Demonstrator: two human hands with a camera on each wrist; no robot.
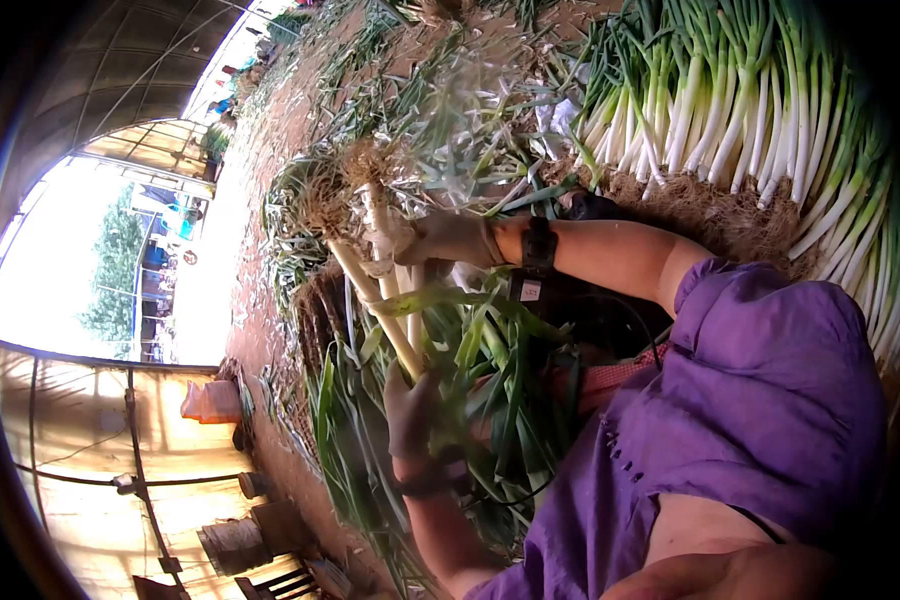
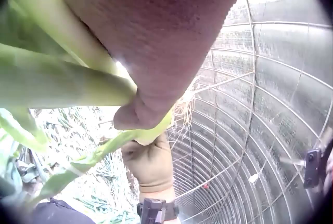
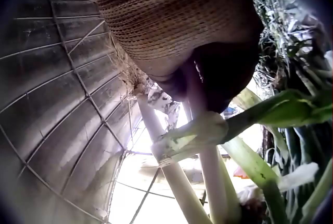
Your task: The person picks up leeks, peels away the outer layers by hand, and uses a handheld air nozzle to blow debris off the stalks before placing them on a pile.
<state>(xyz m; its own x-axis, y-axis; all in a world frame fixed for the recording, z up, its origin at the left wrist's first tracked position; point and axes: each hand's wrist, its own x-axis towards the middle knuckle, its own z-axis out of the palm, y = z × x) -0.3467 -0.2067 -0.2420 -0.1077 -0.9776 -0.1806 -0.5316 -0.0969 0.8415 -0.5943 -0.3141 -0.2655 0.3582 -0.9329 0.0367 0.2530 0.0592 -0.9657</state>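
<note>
Both hands wear gloves. In the head view my left hand (image 1: 410, 410) grips several long green onions (image 1: 370, 295) low on their pale stalks, where the leaves begin. Its glove (image 2: 151, 31) fills the top of the left wrist view, the thumb against a stalk. Nearer the roots (image 1: 355, 180), my right hand (image 1: 455, 240) holds the white shafts, with whitish loose skin (image 1: 392, 238) beside its fingers. In the right wrist view, a leaf (image 3: 192, 138) bends across the stalks below the curled fingers, which are in deep shadow.
A dense row of green onions (image 1: 720, 110) with roots lies at upper right. Leafy onions (image 1: 510, 400) lie across the lap. Scattered leaf scraps (image 1: 370, 80) cover the ground. An orange-pink sack (image 1: 212, 402) stands by the plastic wall (image 1: 80, 420).
</note>
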